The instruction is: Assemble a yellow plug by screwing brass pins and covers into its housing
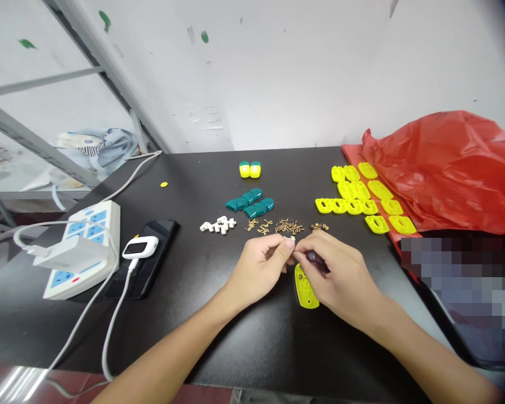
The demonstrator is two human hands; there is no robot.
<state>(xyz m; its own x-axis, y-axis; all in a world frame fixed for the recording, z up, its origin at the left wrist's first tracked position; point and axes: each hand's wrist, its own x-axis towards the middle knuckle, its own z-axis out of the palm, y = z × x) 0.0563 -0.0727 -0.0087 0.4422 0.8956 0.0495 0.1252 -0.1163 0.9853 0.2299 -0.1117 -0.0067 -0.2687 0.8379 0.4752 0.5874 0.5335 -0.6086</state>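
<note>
Over the tabletop (244, 348), by a yellow shell (307, 294), a tiny white part (293, 239) is being pinched by the left hand (258, 266), a dark-handled tool (317, 260) gripped by the right hand (345, 275), steady alignment seemingly called for.

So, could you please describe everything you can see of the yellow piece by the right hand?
The yellow piece is bright, apparently hard plastic, longer than wide, with a rounded near end and a small round hole there. Its moulded inner face looks upward, and a small dark bit shows farther up. A dark edge runs along its left side, perhaps shadow. It lies on the dark table, partly hidden by the right hand; I cannot tell whether they touch.
</note>
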